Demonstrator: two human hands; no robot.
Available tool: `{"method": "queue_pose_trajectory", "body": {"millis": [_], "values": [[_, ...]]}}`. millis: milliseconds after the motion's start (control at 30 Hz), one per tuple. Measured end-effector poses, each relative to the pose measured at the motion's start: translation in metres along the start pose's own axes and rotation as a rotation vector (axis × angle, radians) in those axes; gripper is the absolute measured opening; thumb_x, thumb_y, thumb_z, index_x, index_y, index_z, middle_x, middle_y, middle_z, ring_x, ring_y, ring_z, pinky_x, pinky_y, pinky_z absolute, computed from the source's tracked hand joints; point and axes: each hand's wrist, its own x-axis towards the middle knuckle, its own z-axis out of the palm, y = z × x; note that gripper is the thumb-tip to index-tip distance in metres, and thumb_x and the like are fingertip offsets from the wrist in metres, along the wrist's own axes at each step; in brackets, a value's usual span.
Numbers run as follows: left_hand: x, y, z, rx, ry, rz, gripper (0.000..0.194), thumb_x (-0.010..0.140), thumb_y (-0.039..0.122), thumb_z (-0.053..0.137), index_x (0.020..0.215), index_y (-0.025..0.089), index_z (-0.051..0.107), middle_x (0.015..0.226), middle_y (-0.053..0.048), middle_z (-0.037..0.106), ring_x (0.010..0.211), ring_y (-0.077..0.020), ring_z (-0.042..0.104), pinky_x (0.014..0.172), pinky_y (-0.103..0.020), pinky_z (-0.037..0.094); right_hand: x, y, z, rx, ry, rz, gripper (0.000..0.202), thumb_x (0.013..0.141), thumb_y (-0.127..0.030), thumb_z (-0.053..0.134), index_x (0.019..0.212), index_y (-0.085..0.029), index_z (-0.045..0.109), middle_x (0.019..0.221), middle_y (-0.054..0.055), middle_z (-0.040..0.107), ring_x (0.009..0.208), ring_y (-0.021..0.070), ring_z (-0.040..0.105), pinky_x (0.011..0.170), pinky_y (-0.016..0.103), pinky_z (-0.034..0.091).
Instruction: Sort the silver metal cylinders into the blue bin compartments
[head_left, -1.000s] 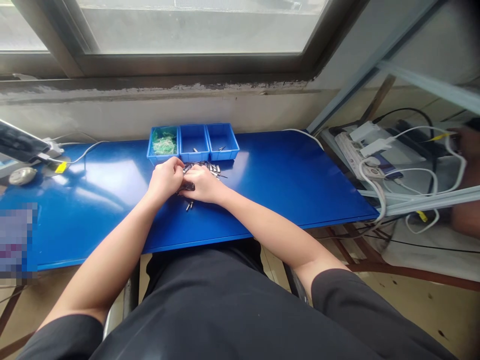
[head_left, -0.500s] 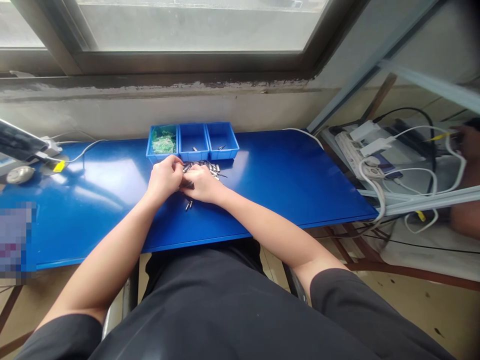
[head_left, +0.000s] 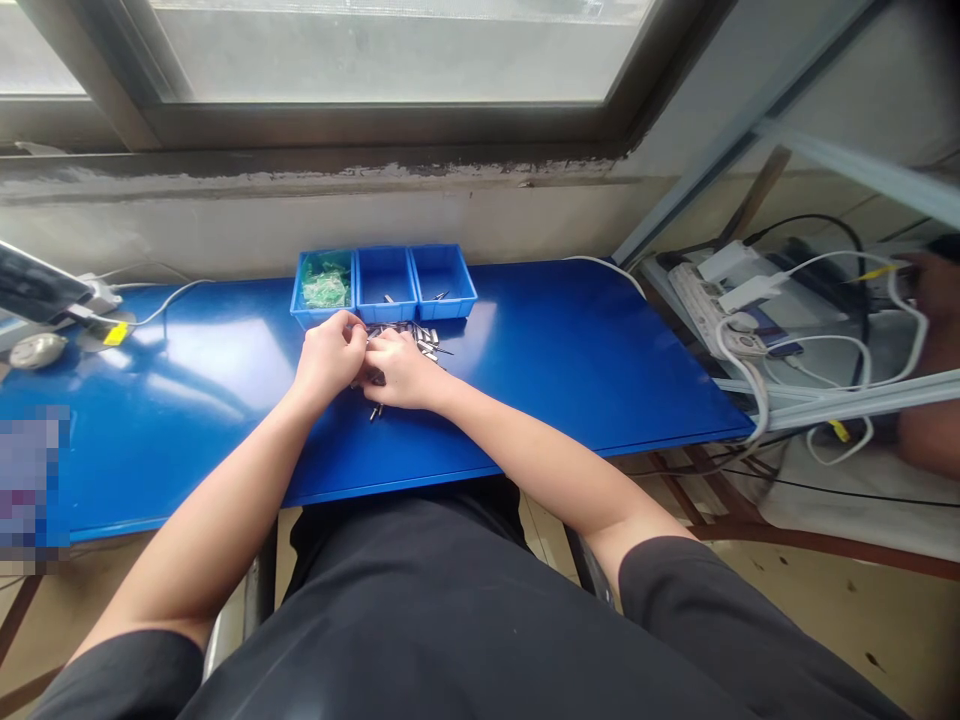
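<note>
My left hand [head_left: 331,352] and my right hand [head_left: 399,372] meet fingertip to fingertip over the blue table [head_left: 555,350]. Both sets of fingers are pinched together, and whatever is between them is too small and hidden to name. Behind and under my right hand lies a pile of small silver and black metal parts [head_left: 429,340], partly covered by the fingers. A couple of similar thin parts [head_left: 376,412] lie apart, just in front of my hands.
Three joined blue bins [head_left: 385,295] stand at the table's back edge. Green packets [head_left: 327,287] fill the left one; a few small parts lie in the others. A phone-like screen [head_left: 41,285] and mouse [head_left: 37,350] are left. A power strip [head_left: 709,310] and another person's arm [head_left: 934,370] are right.
My right hand's fingers have shifted slightly over the pile, staying against the left fingertips. My left hand looks nearly still.
</note>
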Motion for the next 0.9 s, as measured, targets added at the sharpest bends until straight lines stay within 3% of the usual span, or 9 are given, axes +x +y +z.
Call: {"method": "queue_pose_trajectory", "body": {"millis": [300,467,567,667,800,900], "values": [[0.001,-0.002,0.000,0.005,0.002,0.005,0.020,0.089,0.031,0.052,0.090,0.020,0.069,0.078,-0.004,0.074,0.074,-0.0208,0.067,0.075,-0.031,0.049,0.002,0.006,0.002,0.133,0.043,0.026,0.011,0.078,-0.015,0.067,0.088,-0.018,0.069,0.096,0.007,0.072,0.108,0.0274,0.056,0.094,0.042,0.034],[0.001,-0.004,0.001,-0.039,0.044,0.043,0.023,0.091,0.033,0.050,0.092,0.020,0.069,0.082,-0.005,0.074,0.077,-0.0200,0.067,0.077,-0.031,0.049,0.003,0.007,-0.006,0.299,0.203,0.116,0.012,0.079,-0.017,0.066,0.090,-0.019,0.070,0.095,0.005,0.075,0.096,0.0232,0.063,0.093,0.039,0.044],[-0.001,-0.004,0.002,-0.090,0.038,0.103,0.026,0.093,0.035,0.047,0.093,0.020,0.068,0.076,-0.003,0.071,0.072,-0.0179,0.066,0.075,-0.029,0.049,0.004,0.014,-0.012,0.522,0.364,0.244,0.013,0.081,-0.024,0.066,0.093,-0.020,0.069,0.094,0.003,0.074,0.090,0.0199,0.067,0.087,0.036,0.051],[-0.003,-0.002,0.003,-0.138,0.017,0.172,0.028,0.095,0.038,0.047,0.100,0.019,0.067,0.070,-0.001,0.067,0.066,-0.0161,0.063,0.071,-0.028,0.049,0.006,0.026,-0.014,0.723,0.447,0.322,0.019,0.081,-0.035,0.070,0.093,-0.020,0.066,0.090,0.003,0.073,0.086,0.0183,0.069,0.083,0.035,0.056],[-0.006,0.001,0.003,-0.188,0.005,0.236,0.031,0.093,0.037,0.053,0.116,0.020,0.064,0.074,0.000,0.068,0.066,-0.0146,0.063,0.071,-0.027,0.049,0.009,0.034,-0.012,0.893,0.486,0.322,0.027,0.076,-0.041,0.074,0.091,-0.019,0.067,0.092,0.005,0.074,0.086,0.0183,0.069,0.086,0.036,0.058],[-0.006,0.000,0.003,-0.207,-0.010,0.259,0.031,0.093,0.038,0.053,0.117,0.020,0.063,0.076,0.000,0.068,0.066,-0.0145,0.062,0.070,-0.026,0.049,0.009,0.032,-0.010,0.925,0.472,0.312,0.030,0.075,-0.044,0.076,0.092,-0.020,0.068,0.094,0.005,0.075,0.089,0.0190,0.070,0.087,0.037,0.059]]}}
